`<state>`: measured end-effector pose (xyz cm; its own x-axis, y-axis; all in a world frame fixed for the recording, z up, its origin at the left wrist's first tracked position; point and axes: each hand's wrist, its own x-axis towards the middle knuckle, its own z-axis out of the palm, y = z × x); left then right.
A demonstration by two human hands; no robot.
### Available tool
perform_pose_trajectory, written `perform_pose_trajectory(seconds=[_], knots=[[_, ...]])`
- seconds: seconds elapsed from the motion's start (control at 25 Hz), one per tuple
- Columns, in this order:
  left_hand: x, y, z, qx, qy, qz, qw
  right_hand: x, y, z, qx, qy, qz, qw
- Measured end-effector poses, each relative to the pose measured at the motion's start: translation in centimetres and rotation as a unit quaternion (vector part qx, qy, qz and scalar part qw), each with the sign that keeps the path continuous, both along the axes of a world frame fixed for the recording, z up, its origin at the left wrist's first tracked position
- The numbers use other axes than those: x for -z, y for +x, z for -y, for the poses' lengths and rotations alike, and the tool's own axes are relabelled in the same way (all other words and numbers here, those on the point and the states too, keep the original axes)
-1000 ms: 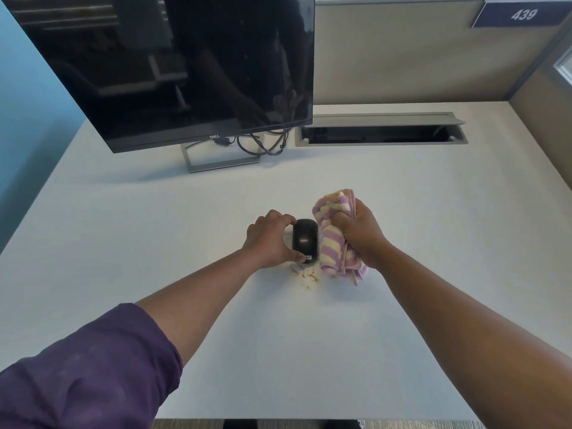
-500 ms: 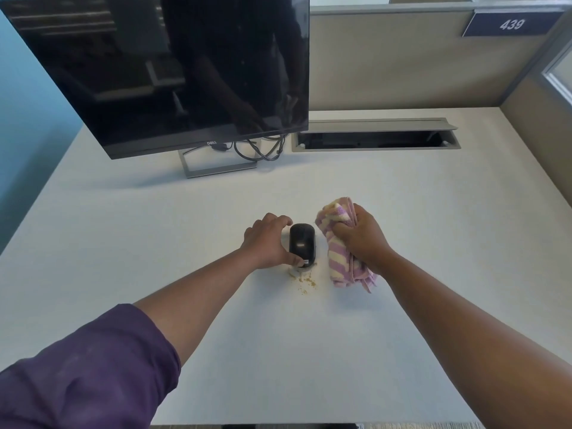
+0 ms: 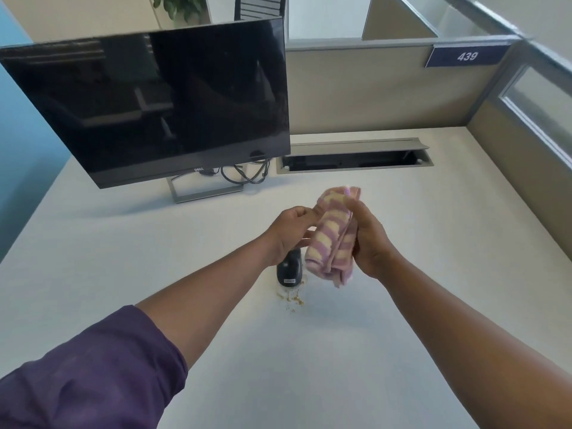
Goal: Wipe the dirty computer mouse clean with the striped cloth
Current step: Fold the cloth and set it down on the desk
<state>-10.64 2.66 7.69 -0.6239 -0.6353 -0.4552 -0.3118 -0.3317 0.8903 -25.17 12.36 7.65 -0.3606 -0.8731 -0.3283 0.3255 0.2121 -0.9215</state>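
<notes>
Head: mouse (image 3: 290,270) half-hidden by L hand (image 3: 289,232).

Mouse (image 3: 289,270) front under left hand (image 3: 291,233)

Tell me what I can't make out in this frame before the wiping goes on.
- Mouse: head view, front half hidden under the left hand; remaining dirt on it unreadable.
- Left fingertips: behind the striped cloth; whether they touch it is unclear.
- Cloth's far side: covered by the right hand.
- Crumbs: too small to identify.
</notes>
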Motion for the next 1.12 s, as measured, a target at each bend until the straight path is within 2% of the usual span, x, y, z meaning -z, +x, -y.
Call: perform_pose_trajectory(seconds=[0.08,0.2,0.24,0.28,0.4,0.56,0.68,0.8,0.96,1.12], knots=[[-0.9,-1.0,-0.6,0.05,0.071,-0.08,0.993,-1.2,-0.1,-0.1,0.004,-0.004,-0.021,1.0],[-1.2,-1.7,-0.9,0.044,0.102,-0.136,0.984,-2.0,-0.6,-0.1,0.021,0.009,-0.184,0.983],[-1.2,-1.7,-0.8,0.032,0.105,-0.136,0.985,-2.0,-1.0,-0.3,0.024,0.008,-0.205,0.978],[-1.2,-1.8,-0.7,0.026,0.108,-0.135,0.985,-2.1,-1.3,-0.4,0.029,0.001,-0.2,0.979],[-1.4,-2.0,-0.3,0.009,0.141,-0.146,0.979,-2.4,-2.6,-0.9,0.053,0.012,-0.108,0.993],[-1.3,-2.7,0.7,-0.047,0.203,-0.19,0.959,-2.3,-4.0,-1.2,-0.017,0.057,-0.014,0.998],[-1.7,-3.6,1.1,-0.013,0.129,-0.179,0.975,-2.1,-4.9,-0.8,0.002,0.036,-0.025,0.999],[-1.8,-4.4,1.4,0.005,0.013,-0.103,0.995,-2.3,-5.6,0.0,0.036,0.033,-0.08,0.996],[-1.4,-5.7,1.6,0.004,-0.105,-0.085,0.991,-2.2,-6.7,0.5,0.048,0.008,-0.068,0.996],[-2.0,-6.9,2.7,0.047,-0.176,-0.078,0.98,-2.0,-7.6,0.8,0.004,-0.048,-0.059,0.997]])
